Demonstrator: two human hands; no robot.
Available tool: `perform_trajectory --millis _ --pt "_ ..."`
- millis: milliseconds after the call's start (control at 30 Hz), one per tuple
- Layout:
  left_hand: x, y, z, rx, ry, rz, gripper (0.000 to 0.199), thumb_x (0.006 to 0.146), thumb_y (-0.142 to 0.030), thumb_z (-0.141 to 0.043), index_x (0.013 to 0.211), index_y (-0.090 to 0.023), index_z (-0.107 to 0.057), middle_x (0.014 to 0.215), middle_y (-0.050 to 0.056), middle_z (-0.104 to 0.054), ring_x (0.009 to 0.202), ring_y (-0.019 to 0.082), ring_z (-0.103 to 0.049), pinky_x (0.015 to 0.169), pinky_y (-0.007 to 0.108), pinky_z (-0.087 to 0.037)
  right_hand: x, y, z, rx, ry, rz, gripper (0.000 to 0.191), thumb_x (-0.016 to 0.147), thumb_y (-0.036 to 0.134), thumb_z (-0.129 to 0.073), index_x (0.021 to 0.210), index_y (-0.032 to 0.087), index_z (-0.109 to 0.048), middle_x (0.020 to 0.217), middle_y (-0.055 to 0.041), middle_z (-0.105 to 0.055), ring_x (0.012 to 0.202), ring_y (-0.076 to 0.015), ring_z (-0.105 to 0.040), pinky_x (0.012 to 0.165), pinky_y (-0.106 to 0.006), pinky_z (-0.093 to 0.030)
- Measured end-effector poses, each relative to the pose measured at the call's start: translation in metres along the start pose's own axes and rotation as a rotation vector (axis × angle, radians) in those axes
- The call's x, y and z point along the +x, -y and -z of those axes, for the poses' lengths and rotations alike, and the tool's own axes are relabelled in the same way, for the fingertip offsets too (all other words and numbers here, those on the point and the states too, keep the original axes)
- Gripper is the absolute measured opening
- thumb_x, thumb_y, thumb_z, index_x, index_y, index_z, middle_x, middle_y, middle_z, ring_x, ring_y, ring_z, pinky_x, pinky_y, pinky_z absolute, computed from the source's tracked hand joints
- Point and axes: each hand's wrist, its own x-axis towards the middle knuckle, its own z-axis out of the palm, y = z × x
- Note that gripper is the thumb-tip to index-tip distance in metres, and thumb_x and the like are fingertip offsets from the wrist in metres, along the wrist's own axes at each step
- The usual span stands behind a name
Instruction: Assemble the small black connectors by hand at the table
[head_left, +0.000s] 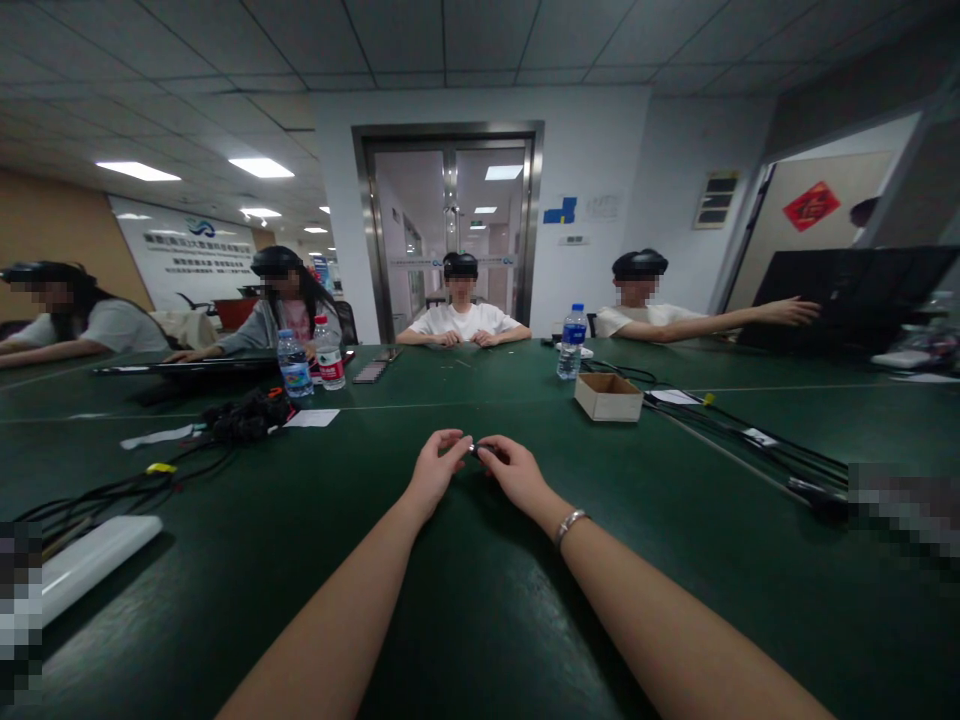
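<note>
A small dark object with a shiny silvery end point(473, 450) sits between my two hands, just above the green table point(465, 610). My left hand point(437, 468) pinches its silvery side between thumb and fingers. From the other side, my right hand point(517, 470) has thumb and fingertips closed on the dark part. Both hands nearly touch at the fingertips, which hide most of the object, and its exact kind cannot be made out. A silvery band circles my right wrist.
An open cardboard box point(609, 400) stands right of my hands, with a water bottle point(571, 343) behind it. Black cables point(750, 430) run along the right. At left lie bundled cables point(244, 415) and a white device point(101, 565). Several people sit around the table.
</note>
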Motion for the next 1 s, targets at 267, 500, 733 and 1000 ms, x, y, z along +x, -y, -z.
perform_trajectory --millis 267,500,733,1000 --pt "-0.0033 -0.0019 0.0001 0.077 0.064 -0.094 0.036 0.065 -0.031 -0.075 0.097 -0.017 -0.065 0.104 0.01 -0.065 0.092 0.019 -0.061 0.08 0.03 -0.047 0.0006 -0.001 0.0007 -0.017 0.004 0.0 0.028 0.081 0.036 -0.054 0.097 0.016 -0.065 0.078 -0.0024 -0.064 0.067 -0.0139 -0.058 0.065 -0.028 -0.047" --pt "-0.0028 -0.0016 -0.0004 0.075 0.032 -0.055 0.032 0.068 -0.037 -0.072 0.092 -0.016 -0.066 0.098 0.01 -0.066 0.092 0.02 -0.061 0.077 0.031 -0.048 0.0007 -0.0005 -0.0012 0.003 0.002 -0.006 0.028 0.08 0.036 -0.055 0.097 0.016 -0.065 0.077 -0.0027 -0.065 0.069 -0.0146 -0.059 0.064 -0.028 -0.047" --pt "-0.001 0.0 0.0015 0.039 0.078 -0.112 0.027 0.066 -0.023 -0.071 0.093 -0.017 -0.068 0.102 0.009 -0.068 0.094 0.019 -0.062 0.086 0.033 -0.047 -0.001 0.0034 0.0001 0.014 0.007 -0.019 0.025 0.081 0.036 -0.055 0.095 0.017 -0.065 0.072 -0.0012 -0.063 0.064 -0.0136 -0.058 0.061 -0.027 -0.047" --pt "-0.0037 -0.0035 0.0011 0.072 0.042 -0.029 0.025 0.072 -0.028 -0.068 0.094 -0.017 -0.068 0.101 0.01 -0.067 0.095 0.02 -0.062 0.081 0.032 -0.048 -0.0025 0.0076 0.0004 0.014 0.028 -0.03 0.027 0.081 0.037 -0.054 0.095 0.016 -0.064 0.076 -0.002 -0.064 0.067 -0.0136 -0.058 0.065 -0.027 -0.046"
